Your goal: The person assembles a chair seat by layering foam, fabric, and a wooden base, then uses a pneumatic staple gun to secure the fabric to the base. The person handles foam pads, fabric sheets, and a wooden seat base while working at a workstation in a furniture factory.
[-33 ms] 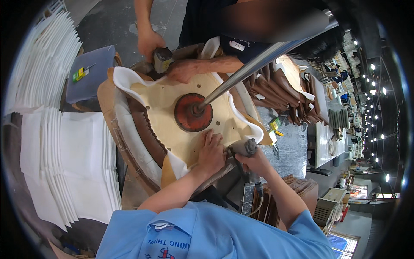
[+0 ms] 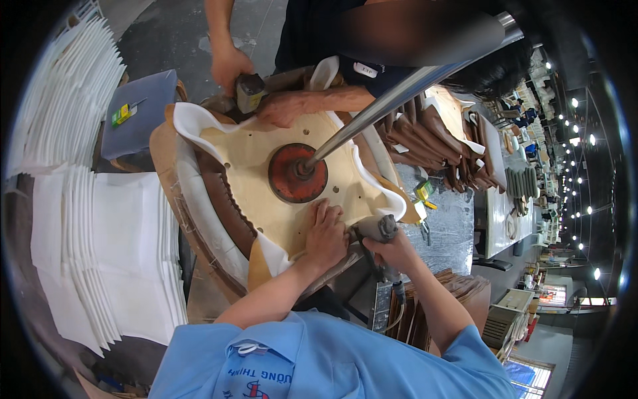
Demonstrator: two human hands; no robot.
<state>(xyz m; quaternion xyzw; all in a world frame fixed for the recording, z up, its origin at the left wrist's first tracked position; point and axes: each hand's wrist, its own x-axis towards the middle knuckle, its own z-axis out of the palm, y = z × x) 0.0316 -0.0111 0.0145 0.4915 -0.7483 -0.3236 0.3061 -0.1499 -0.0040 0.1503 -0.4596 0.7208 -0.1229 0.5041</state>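
A pale wooden seat board (image 2: 259, 159) lies underside up, with brown cover material (image 2: 219, 189) and white padding (image 2: 193, 123) round its rim. On the board's near edge rests my left hand (image 2: 325, 236), closed with bent fingers; whatever they pinch is hidden. My right hand (image 2: 397, 250) grips a grey air staple gun (image 2: 379, 228), its nose close to the near edge, beside my left hand. A red round pressure plate (image 2: 298, 173) on a metal rod (image 2: 372, 110) sits against the middle of the board.
Across the seat, a co-worker's hand (image 2: 232, 66) holds another staple gun (image 2: 250, 92); their other hand (image 2: 286, 108) presses the far edge. White sheets (image 2: 106, 233) are stacked at left, near a grey-blue seat (image 2: 136, 113). Brown covers (image 2: 432, 136) pile on a table (image 2: 452, 219) at right.
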